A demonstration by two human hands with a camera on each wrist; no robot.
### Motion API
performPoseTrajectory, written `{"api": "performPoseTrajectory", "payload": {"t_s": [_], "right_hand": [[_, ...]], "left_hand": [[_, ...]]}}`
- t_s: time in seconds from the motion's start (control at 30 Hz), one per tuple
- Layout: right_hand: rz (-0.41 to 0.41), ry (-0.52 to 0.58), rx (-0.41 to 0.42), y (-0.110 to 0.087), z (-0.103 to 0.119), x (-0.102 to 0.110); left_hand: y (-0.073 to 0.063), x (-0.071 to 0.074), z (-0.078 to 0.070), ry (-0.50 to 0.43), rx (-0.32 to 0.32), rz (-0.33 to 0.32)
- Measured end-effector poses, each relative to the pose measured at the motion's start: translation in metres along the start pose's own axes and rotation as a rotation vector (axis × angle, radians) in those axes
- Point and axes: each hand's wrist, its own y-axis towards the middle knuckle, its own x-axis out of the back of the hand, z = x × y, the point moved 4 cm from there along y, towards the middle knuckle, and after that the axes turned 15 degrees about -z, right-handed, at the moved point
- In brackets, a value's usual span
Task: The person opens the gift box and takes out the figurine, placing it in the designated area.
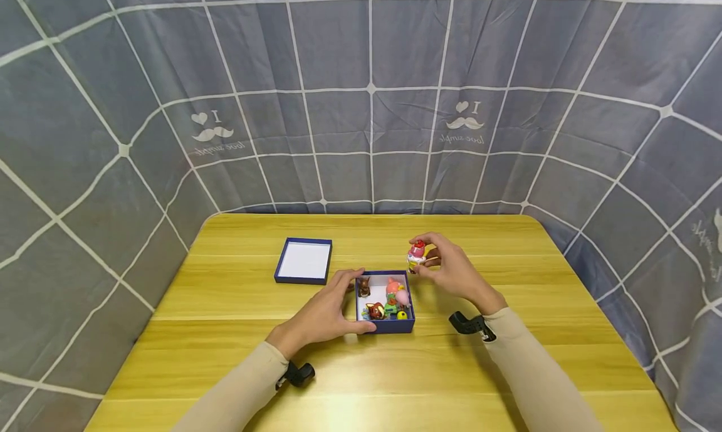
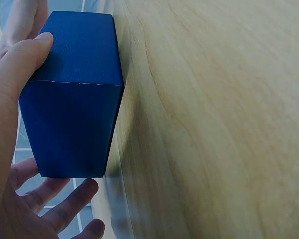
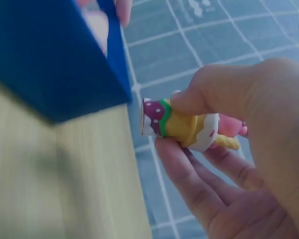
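Note:
A blue box (image 1: 385, 326) with a white inside stands on the table, several small toy figures in it. Among them are a brown figure (image 1: 364, 286) at the back left, a red-brown one (image 1: 375, 310) in front and a pink one (image 1: 402, 296) at the right. My left hand (image 1: 323, 313) grips the box from its left, thumb on the near wall (image 2: 72, 47) and fingers at the far side. Just right of the box's back corner, my right hand (image 1: 458, 270) pinches a toy figurine (image 3: 182, 124) between thumb and fingers, raised over the table. It has a pink top, white trim and yellow body.
The box's lid (image 1: 304, 260), blue-rimmed and white inside, lies on the wooden table (image 1: 254, 306) behind and left of the box. A grey curtain (image 1: 338, 118) with white grid lines hangs round the table's back and sides.

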Motion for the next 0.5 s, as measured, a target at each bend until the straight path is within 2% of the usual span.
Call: {"api": "performPoseTrajectory", "payload": {"t_s": [0.13,0.27,0.5], "right_hand": [[-0.005,-0.034,-0.049,0.002,-0.019,0.003],[-0.007,-0.113,-0.083,0.002,-0.035,0.002],[-0.016,-0.227,-0.087,0.003,-0.054,-0.004]], "left_hand": [[0.000,0.000,0.000,-0.016,-0.003,0.002],[-0.001,0.000,0.001,-0.027,0.000,0.003],[0.000,0.001,0.003,-0.032,-0.008,0.000]]}}
